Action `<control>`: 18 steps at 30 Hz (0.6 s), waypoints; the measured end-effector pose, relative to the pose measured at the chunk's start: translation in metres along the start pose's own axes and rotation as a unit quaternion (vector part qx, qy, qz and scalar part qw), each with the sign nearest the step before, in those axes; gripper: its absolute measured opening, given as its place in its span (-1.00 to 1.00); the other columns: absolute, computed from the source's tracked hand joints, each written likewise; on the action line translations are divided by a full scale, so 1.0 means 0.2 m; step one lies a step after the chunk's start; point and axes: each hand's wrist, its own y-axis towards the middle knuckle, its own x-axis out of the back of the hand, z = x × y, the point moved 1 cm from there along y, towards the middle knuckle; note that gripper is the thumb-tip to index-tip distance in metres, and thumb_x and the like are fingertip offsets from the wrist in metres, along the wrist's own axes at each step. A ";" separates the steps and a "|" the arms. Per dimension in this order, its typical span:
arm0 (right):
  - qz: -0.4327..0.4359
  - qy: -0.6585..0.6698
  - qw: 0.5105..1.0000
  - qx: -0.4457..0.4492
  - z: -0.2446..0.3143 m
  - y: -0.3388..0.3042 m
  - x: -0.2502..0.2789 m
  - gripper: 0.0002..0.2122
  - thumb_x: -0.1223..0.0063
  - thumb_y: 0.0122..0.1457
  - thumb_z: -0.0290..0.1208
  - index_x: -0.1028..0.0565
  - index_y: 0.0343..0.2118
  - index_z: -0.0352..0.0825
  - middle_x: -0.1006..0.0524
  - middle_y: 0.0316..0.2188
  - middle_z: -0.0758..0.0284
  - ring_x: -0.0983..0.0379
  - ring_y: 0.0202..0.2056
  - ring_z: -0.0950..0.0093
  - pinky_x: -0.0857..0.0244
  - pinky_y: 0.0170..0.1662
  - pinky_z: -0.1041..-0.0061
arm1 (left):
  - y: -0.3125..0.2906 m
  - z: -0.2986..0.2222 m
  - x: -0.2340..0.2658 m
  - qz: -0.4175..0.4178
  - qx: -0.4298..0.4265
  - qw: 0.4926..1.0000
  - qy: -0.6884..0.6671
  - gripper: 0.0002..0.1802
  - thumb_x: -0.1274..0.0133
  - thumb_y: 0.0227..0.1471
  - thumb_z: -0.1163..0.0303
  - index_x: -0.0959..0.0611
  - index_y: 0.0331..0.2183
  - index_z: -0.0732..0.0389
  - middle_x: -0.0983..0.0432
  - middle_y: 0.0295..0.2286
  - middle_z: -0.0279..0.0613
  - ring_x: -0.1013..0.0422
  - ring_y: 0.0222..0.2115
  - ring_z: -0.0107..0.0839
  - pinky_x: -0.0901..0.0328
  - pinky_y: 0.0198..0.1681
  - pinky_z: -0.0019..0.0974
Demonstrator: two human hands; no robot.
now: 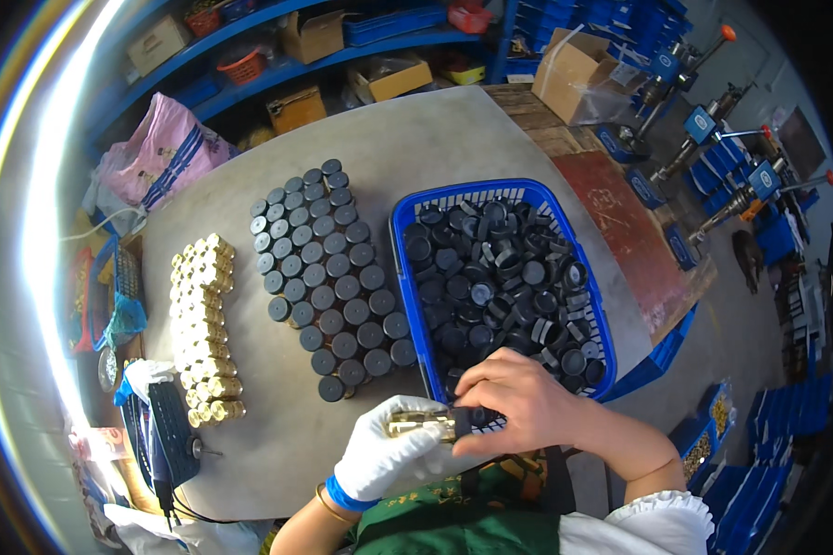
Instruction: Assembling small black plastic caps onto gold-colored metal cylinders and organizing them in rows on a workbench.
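Note:
My left hand, in a white glove with a blue band at the wrist, is closed round a brass fitting lying sideways. My bare right hand grips a black round cap at the fitting's right end; the fingers partly cover it. Both hands are just in front of a blue plastic basket filled with loose black caps. Left of the basket stand several rows of black-capped pieces. Farther left is a block of uncapped brass fittings.
A grey table carries these things. At its left edge are a dark blue bin with cables and a pink bag. Blue shelves with boxes stand behind. Hand presses and a cardboard box are at the right.

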 end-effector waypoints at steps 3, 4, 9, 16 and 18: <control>0.124 0.048 0.988 -0.076 -0.07 -0.09 -0.07 -0.69 -0.24 0.02 -0.15 -0.46 -0.52 -0.33 -0.52 -0.43 0.29 -0.45 -0.40 0.32 -0.27 -0.26 0.38 | -0.01 -0.01 -0.05 -0.021 -0.036 0.996 0.073 -0.66 -0.16 0.01 0.42 -0.47 -0.18 0.36 -0.54 -0.45 -0.10 -0.48 -0.58 -0.43 -0.38 -0.56 -0.43; 0.122 0.045 0.988 -0.082 -0.06 -0.08 -0.08 -0.69 -0.24 0.02 -0.15 -0.46 -0.52 -0.33 -0.52 -0.43 0.29 -0.45 -0.40 0.32 -0.27 -0.26 0.38 | -0.01 0.00 -0.04 -0.015 -0.034 0.997 0.073 -0.66 -0.16 0.01 0.42 -0.47 -0.18 0.36 -0.54 -0.45 -0.10 -0.48 -0.58 -0.43 -0.38 -0.56 -0.43; -0.043 0.119 0.990 -0.064 -0.05 -0.12 -0.11 -0.65 0.06 0.23 -0.18 -0.45 -0.54 -0.39 -0.45 -0.63 0.27 -0.44 -0.45 0.32 -0.25 -0.24 0.37 | 0.01 0.07 -0.06 -0.027 -0.121 0.978 0.165 -0.58 -0.27 -0.08 0.41 -0.51 -0.17 0.34 -0.57 -0.38 -0.15 -0.50 -0.47 -0.49 -0.42 -0.40 -0.41; -0.070 -0.205 0.964 -0.153 -0.12 -0.17 0.12 -0.81 -0.17 0.05 -0.19 -0.52 -0.48 -0.21 -0.48 -0.52 0.40 -0.41 -0.36 0.37 -0.21 -0.25 0.32 | 0.06 0.13 -0.11 -0.063 -0.332 0.848 0.408 -0.41 -0.38 -0.29 0.50 -0.49 -0.16 0.35 -0.55 -0.35 -0.18 -0.49 -0.34 -0.48 -0.39 -0.24 -0.40; -0.055 -0.343 0.906 -0.241 -0.17 -0.22 0.21 -0.77 -0.21 -0.04 -0.26 -0.52 -0.37 -0.28 -0.48 -0.30 0.36 -0.31 -0.11 0.38 -0.19 -0.12 0.36 | 0.06 0.10 -0.09 -0.114 -0.359 0.828 0.415 -0.35 -0.38 -0.32 0.52 -0.46 -0.12 0.34 -0.53 -0.30 -0.16 -0.47 -0.28 -0.48 -0.36 -0.16 -0.39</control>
